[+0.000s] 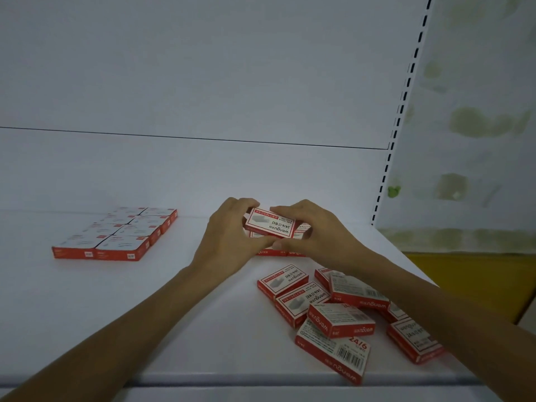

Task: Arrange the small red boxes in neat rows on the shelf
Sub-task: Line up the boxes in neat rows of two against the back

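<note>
Both hands meet at the middle of the white shelf (145,300). My left hand (229,242) and my right hand (313,230) together grip a small red and white box (268,224), held a little above other boxes partly hidden beneath it. On the left, several red boxes (116,236) lie flat in two neat rows. At the front right, a loose heap of several red boxes (339,314) lies at mixed angles, one (333,353) hanging over the shelf's front edge.
The shelf's white back panel (203,68) rises behind. A slotted upright (400,111) marks the right end of the shelf. Beyond it hangs a pale patterned sheet (478,111) above a yellow surface (470,274).
</note>
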